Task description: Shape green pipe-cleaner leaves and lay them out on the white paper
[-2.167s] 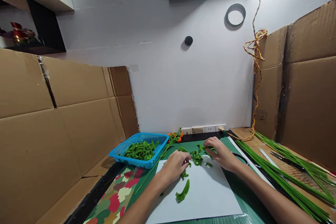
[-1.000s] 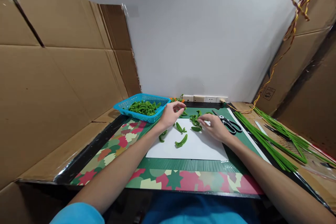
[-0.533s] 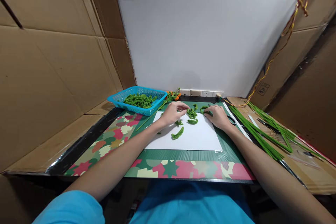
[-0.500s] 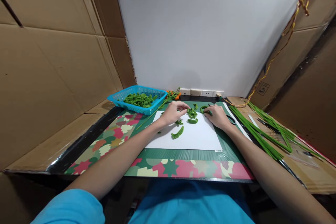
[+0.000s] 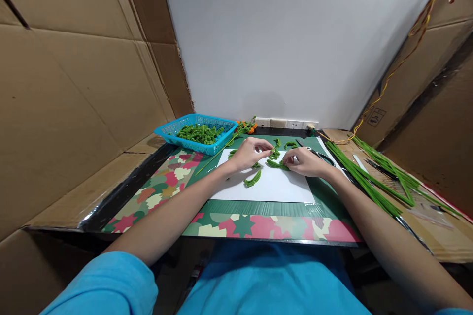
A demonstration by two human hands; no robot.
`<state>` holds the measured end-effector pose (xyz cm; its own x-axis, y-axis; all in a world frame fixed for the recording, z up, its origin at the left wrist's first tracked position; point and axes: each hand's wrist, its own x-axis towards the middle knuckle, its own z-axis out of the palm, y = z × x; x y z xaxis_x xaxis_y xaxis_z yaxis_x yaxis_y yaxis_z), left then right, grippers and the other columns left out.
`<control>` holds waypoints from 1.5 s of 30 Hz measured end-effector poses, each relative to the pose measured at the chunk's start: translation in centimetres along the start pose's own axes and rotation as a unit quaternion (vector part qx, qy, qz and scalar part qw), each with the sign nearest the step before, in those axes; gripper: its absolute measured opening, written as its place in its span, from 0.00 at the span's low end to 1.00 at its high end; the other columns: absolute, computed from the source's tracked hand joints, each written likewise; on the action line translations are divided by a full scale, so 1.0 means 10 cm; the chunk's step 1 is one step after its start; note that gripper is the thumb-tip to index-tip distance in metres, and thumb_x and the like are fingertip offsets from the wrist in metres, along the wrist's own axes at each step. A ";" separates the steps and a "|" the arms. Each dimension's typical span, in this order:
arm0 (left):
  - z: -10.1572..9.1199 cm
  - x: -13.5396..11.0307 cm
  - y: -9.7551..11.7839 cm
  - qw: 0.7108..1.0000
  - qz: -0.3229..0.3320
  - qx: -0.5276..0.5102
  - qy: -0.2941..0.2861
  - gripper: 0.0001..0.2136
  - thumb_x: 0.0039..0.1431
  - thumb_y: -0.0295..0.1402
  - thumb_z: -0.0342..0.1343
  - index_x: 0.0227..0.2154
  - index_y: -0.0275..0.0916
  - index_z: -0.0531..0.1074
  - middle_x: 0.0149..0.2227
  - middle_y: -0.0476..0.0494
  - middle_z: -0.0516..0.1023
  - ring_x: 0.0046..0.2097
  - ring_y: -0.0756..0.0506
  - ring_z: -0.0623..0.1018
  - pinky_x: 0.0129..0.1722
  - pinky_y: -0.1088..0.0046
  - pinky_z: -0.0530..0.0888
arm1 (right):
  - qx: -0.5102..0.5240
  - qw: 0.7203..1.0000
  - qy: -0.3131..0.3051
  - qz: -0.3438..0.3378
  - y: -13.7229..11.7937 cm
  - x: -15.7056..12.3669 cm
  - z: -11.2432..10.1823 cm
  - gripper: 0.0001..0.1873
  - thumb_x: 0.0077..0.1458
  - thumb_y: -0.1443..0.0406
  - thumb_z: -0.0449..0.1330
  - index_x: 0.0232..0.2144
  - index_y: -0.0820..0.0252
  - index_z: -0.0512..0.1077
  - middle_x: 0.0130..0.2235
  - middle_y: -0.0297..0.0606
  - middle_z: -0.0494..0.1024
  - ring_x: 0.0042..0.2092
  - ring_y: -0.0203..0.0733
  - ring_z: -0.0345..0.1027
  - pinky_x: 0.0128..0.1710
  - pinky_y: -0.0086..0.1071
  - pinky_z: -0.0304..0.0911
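My left hand [image 5: 248, 154] is closed in a pinch over the white paper, its thumb and finger on a small cluster of fuzzy green pipe-cleaner leaves [image 5: 274, 154]. Just to the right, the fingertips of my right hand [image 5: 305, 161] are closed on a green pipe-cleaner leaf [image 5: 283, 166]. Another leaf [image 5: 272, 163] lies beside it. Nearer to me a curved leaf [image 5: 253, 179] rests on the white paper [image 5: 281, 189]. Two loose leaves, one of them arched [image 5: 290, 144], lie beyond my hands. My left hand partly hides more green pieces.
A blue basket [image 5: 207, 148] of green leaves stands at the back left, with orange flowers [image 5: 252, 128] beside it. Dark-handled scissors [image 5: 325, 158] lie behind my right wrist. Long green stems [image 5: 364, 177] cover the right side. Cardboard walls flank the table.
My right hand has moved left and a little towards me, away from the arched leaf, to a leaf near my left hand. The scissors show more. The camera view has shifted slightly.
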<state>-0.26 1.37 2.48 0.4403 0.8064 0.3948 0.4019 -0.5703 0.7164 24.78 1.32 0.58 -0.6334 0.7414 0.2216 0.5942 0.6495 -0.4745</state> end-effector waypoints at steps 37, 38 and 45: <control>-0.01 -0.11 0.22 0.978 0.070 0.107 -0.162 0.11 0.66 0.31 0.56 0.41 0.42 0.85 0.39 0.44 0.85 0.35 0.45 0.79 0.35 0.71 0.70 | -0.110 0.988 0.103 0.037 0.10 0.18 0.28 0.09 0.68 0.64 0.62 0.47 0.55 0.81 0.48 0.42 0.78 0.49 0.47 0.73 0.39 0.31 0.62; -0.03 -0.10 0.18 0.977 0.070 0.145 -0.143 0.12 0.67 0.31 0.54 0.44 0.42 0.84 0.40 0.43 0.85 0.36 0.45 0.79 0.36 0.70 0.70 | -0.112 0.988 0.102 0.039 0.12 0.17 0.27 0.09 0.68 0.64 0.62 0.47 0.56 0.81 0.48 0.43 0.78 0.49 0.48 0.73 0.39 0.31 0.62; -0.11 -0.09 -0.03 0.945 0.064 0.297 -0.120 0.15 0.69 0.31 0.50 0.44 0.40 0.83 0.46 0.38 0.82 0.44 0.40 0.79 0.46 0.64 0.70 | -0.087 0.991 0.095 0.033 0.22 0.12 0.22 0.07 0.66 0.65 0.63 0.42 0.55 0.82 0.46 0.42 0.78 0.45 0.47 0.73 0.37 0.32 0.61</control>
<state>-1.66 1.05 2.53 0.6566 0.7065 0.2640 0.6810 -0.7058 0.1950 24.20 3.29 -2.02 -0.4953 0.7906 0.3601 0.7184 0.6058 -0.3419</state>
